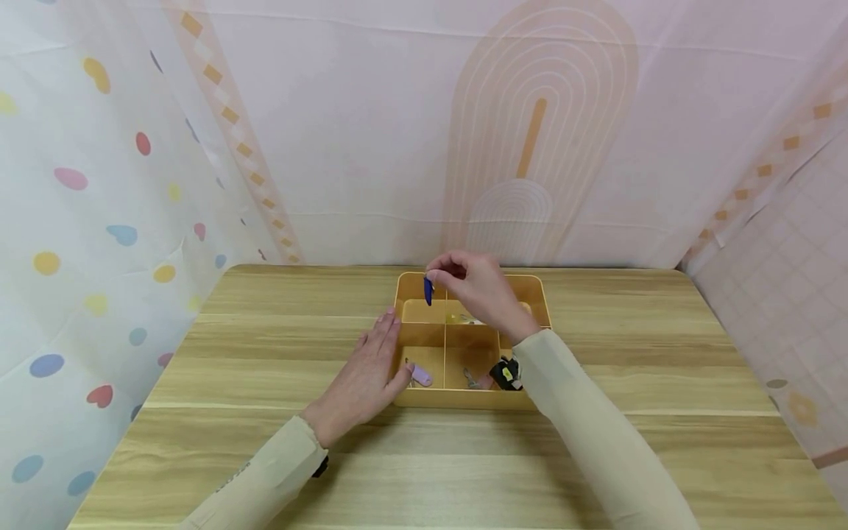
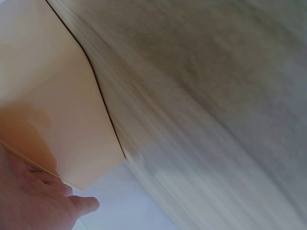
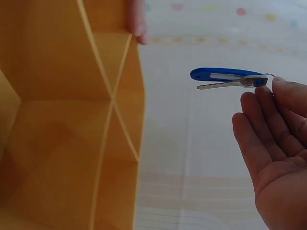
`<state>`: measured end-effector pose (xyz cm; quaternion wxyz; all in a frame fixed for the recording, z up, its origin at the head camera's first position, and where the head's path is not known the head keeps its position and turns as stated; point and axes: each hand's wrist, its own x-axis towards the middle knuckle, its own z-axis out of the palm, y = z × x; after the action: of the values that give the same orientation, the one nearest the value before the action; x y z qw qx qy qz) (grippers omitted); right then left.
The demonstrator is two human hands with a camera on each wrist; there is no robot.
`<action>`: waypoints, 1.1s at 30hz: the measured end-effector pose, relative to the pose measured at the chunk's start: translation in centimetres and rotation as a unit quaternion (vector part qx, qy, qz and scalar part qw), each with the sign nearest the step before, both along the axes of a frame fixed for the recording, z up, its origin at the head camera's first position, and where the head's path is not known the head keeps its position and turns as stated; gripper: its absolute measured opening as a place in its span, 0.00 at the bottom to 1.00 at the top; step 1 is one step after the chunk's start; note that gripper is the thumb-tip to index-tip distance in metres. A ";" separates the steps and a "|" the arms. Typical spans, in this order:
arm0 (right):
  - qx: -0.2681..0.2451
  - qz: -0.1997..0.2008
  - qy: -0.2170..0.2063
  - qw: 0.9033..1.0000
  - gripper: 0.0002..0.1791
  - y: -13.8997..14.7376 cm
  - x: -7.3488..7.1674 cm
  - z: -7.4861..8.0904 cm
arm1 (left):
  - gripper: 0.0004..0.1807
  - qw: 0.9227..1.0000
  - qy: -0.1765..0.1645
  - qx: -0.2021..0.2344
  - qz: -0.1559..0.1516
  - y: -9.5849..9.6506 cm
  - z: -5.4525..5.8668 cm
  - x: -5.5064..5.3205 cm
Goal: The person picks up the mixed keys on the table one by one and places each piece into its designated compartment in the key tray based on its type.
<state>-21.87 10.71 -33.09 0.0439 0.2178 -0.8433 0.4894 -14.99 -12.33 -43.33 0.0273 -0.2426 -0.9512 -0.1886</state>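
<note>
My right hand pinches the ring of a key with a blue tag between thumb and fingertips. Key and tag hang over the back left compartment of a yellow divided box. In the right wrist view, the metal key lies alongside the blue tag. My left hand rests against the box's left wall with its fingers extended. Its thumb reaches over the front left compartment, where a key with a lilac tag lies. The left wrist view shows the left hand at the box wall.
A key with a pinkish tag lies in the front middle compartment. Beside it is a black item with a yellow-green mark, partly behind the right sleeve. A yellow tag shows in a back compartment. The box stands on a wooden table.
</note>
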 end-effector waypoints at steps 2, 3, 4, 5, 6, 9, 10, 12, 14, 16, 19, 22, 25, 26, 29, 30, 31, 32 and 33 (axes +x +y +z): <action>0.003 0.006 -0.007 1.000 0.06 -0.2 -0.3 -0.3 | 0.42 1.000 0.001 0.000 0.000 0.0 0.0 0.0; 0.005 0.010 -0.010 1.000 0.06 -0.2 -0.4 -0.5 | 0.42 1.000 0.002 0.000 0.000 0.0 -0.1 0.0; 0.007 0.013 -0.015 1.000 0.06 -0.3 -0.5 -0.6 | 0.42 1.000 0.002 -0.001 0.000 0.0 -0.1 0.0; 0.008 0.017 -0.018 1.000 0.06 -0.4 -0.7 -0.8 | 0.42 1.000 0.003 0.000 0.000 0.0 -0.1 0.0; 0.010 0.021 -0.019 1.000 0.06 -0.5 -0.8 -1.0 | 0.42 1.000 0.004 0.000 0.000 0.0 -0.1 0.0; 0.023 0.026 -0.019 0.999 0.06 -0.8 -1.2 -1.5 | 0.42 1.000 0.005 0.001 -0.001 0.0 0.0 0.0; 0.029 0.027 -0.018 0.999 0.06 -0.9 -1.3 -1.6 | 0.42 1.000 0.005 0.002 -0.001 0.0 0.0 0.1; 0.039 0.028 -0.016 0.999 0.05 -0.9 -1.5 -1.9 | 0.42 1.000 0.004 0.003 -0.002 0.1 0.0 0.1; 0.049 0.027 -0.019 0.998 0.05 -0.9 -1.6 -2.2 | 0.42 1.000 0.002 0.005 -0.002 0.1 -0.1 0.1; 0.060 0.025 -0.022 0.998 0.06 -0.8 -1.7 -2.4 | 0.43 1.000 0.001 0.005 -0.002 0.2 -0.1 0.1; 0.085 0.023 -0.022 0.996 0.06 -0.9 -2.0 -2.8 | 0.43 1.000 0.004 0.004 -0.002 0.2 -0.1 0.0; 0.107 0.023 -0.018 0.994 0.05 -1.0 -2.3 -3.2 | 0.43 1.000 0.006 0.003 -0.002 0.2 -0.1 0.0; 0.116 0.026 -0.015 0.993 0.05 -1.2 -2.6 -3.4 | 0.42 1.000 0.007 0.004 -0.001 0.2 -0.1 0.1; 0.117 0.026 -0.014 0.993 0.05 -1.2 -2.6 -3.4 | 0.43 1.000 0.007 0.005 -0.001 0.2 -0.1 0.1; 0.121 0.026 -0.014 0.992 0.05 -1.4 -2.8 -3.6 | 0.42 1.000 0.008 0.005 0.000 0.2 -0.1 0.0; 0.123 0.026 -0.014 0.992 0.05 -1.4 -2.8 -3.6 | 0.43 1.000 0.009 0.005 -0.001 0.2 -0.1 0.0; 0.125 0.025 -0.016 0.992 0.05 -1.5 -2.9 -3.6 | 0.43 1.000 0.009 0.004 -0.001 0.1 -0.1 0.0; 0.126 0.025 -0.019 0.991 0.05 -1.5 -2.9 -3.7 | 0.43 1.000 0.008 0.004 -0.001 0.1 -0.1 0.0; 0.129 0.025 -0.020 0.991 0.05 -1.6 -3.0 -3.7 | 0.43 1.000 0.008 0.003 -0.002 0.1 -0.1 0.0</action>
<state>-24.84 9.11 -36.82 -0.0142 0.2328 -0.8942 0.3821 -14.96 -12.21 -43.40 0.0354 -0.2455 -0.9500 -0.1897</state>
